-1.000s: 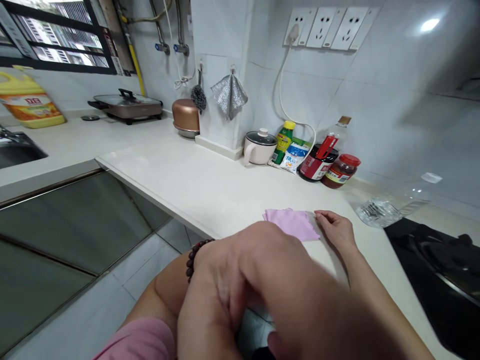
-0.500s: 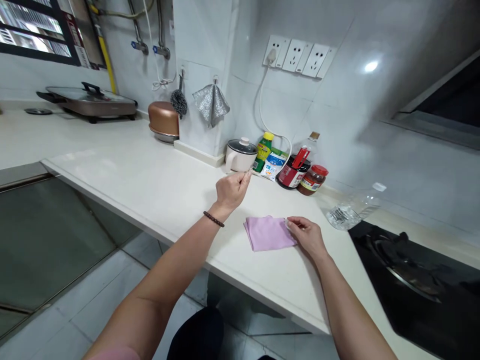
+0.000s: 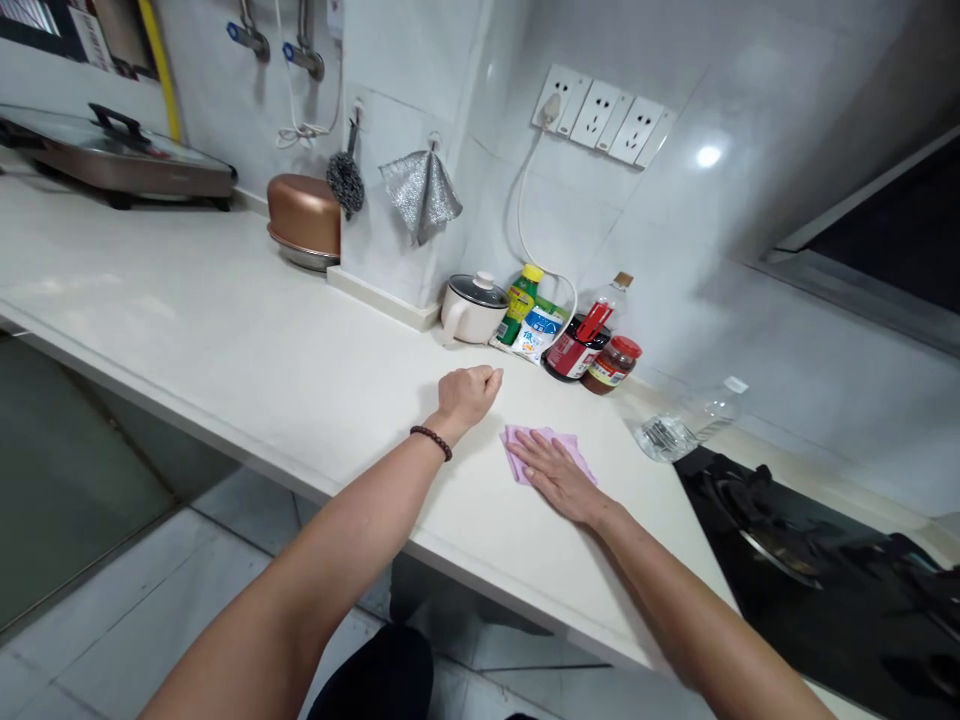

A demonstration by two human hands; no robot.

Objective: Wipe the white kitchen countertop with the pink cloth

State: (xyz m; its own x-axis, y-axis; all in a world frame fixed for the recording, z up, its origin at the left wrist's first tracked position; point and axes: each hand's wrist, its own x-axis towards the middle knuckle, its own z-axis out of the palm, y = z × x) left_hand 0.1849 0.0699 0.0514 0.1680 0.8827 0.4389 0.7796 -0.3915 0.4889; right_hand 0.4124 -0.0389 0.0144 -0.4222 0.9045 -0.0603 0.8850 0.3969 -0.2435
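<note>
Countertop: my pale, glossy counter [image 3: 247, 340] runs from the left edge of the frame across the middle towards the lower right, its front edge slanting down.
Floor: grey-white tiles [image 3: 142, 610] show at lower left, below the counter.
Wall: light tiles [image 3: 622, 50] fill the top, with a row of white sockets [image 3: 596, 115] at upper centre, one holding a plug.
Upper left: a glass-lidded electric skillet [image 3: 157, 178], then a copper-coloured pan [image 3: 304, 215] near the wall corner.
Hooks: a steel-wool scrubber [image 3: 345, 183] and a silvery cloth [image 3: 420, 190] hang left of the upper centre.
Corner group: a cream lidded pot [image 3: 472, 312], a green bottle [image 3: 519, 308] with a yellow cap and a red-lidded jar [image 3: 611, 365] stand against the wall, just above centre.
Right side: a clear plastic bottle [image 3: 671, 435] sits beside the black gas hob [image 3: 795, 600] at lower right.
Pink cloth: it lies folded [image 3: 573, 446] on the counter, just right of centre, partly covered.
Right hand: mine is opened out flat [image 3: 555, 475], palm down on the cloth, fingers slightly spread.
Left hand: mine is curled into a fist [image 3: 466, 396] near the centre, left of the cloth and apart from it; I cannot tell whether it touches the counter.
</note>
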